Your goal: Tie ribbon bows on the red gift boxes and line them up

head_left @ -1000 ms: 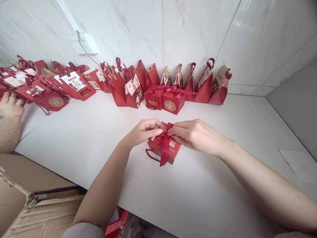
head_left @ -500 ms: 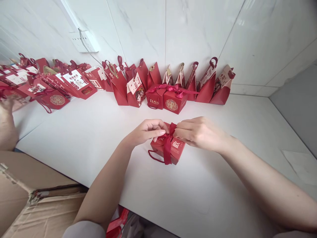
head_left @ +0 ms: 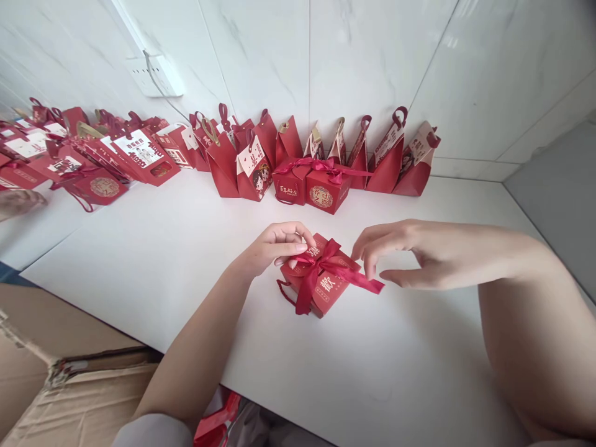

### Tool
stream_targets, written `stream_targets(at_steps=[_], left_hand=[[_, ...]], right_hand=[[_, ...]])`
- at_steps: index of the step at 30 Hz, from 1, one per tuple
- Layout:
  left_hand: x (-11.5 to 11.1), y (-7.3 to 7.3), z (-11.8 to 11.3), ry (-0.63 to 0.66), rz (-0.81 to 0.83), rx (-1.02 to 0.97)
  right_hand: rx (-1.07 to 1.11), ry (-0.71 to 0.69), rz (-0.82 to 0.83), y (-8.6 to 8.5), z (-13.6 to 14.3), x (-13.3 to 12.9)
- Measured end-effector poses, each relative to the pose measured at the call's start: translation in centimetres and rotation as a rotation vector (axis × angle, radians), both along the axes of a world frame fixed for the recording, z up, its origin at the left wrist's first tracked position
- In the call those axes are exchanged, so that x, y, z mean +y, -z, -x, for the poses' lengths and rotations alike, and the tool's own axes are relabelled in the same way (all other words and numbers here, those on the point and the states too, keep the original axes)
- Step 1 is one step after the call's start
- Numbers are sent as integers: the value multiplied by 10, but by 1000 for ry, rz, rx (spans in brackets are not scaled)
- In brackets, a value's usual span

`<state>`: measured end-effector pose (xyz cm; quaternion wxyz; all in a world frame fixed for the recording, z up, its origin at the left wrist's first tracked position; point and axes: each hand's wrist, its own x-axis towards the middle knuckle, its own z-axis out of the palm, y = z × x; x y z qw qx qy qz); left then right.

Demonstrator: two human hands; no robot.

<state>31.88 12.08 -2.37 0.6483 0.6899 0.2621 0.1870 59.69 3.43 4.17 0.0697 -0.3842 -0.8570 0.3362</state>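
A small red gift box [head_left: 331, 290] with pale printed characters rests on the white table in front of me. Dark red ribbon [head_left: 305, 292] is tied in a bow across its top, one tail hanging over the front and another reaching right. At the bow's left side, my left hand [head_left: 272, 249] pinches a loop of the ribbon. My right hand [head_left: 410, 253] hovers just right of the box, thumb and fingers apart, holding nothing. A twisted cord handle [head_left: 285, 292] hangs from the box's left side.
Behind stand two ribboned red boxes [head_left: 321, 197] and a row of peaked red boxes [head_left: 388, 164] along the wall. More red boxes [head_left: 144, 158] crowd the left, near another person's hand [head_left: 21, 203]. An opened cardboard carton [head_left: 84, 397] sits at lower left.
My right hand has let go of the bow and moved right, its fingers opening. The box has turned slightly, and a ribbon tail now extends to the right. The other person's hand has lowered.
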Motion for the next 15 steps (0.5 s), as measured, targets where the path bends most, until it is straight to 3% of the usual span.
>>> stream_targets(at_steps=[6, 11, 15], left_hand=[[-2, 2, 0, 3, -11, -85], [-3, 1, -2, -40, -39, -63], [-4, -2, -3, -47, -61, -6]], right_hand=[[39, 242, 29, 8, 10, 7], [139, 143, 85, 16, 29, 12], [172, 114, 9, 19, 29, 11]])
